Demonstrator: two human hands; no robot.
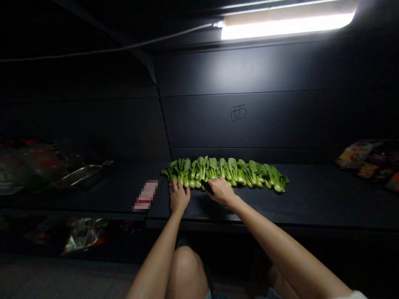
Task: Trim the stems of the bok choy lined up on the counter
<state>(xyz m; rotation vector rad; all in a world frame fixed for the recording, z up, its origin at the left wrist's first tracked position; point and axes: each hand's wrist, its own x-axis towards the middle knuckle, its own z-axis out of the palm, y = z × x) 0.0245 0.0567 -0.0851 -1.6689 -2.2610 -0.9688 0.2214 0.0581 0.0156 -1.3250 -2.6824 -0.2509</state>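
A long row of green bok choy [232, 171] lies across the dark shelf [324, 195], leaves toward the back panel and pale stem ends toward me. My left hand [180, 197] rests at the left end of the row, fingers stretched out and apart, its fingertips at the stems. Near the middle of the row, my right hand [222, 191] is closed around a slim black object [207, 187]. Only one end of that object sticks out on the left, so its kind is hidden. A dark shadow falls on the shelf below this hand.
A metal tray [81, 175] and blurred packages [34, 162] stand on the left. A pixelated pink-and-white card [146, 196] lies left of my left hand. Colourful bags [370, 162] sit far right. Below left is a shiny packet [84, 233]. A lit tube lamp [288, 23] hangs above.
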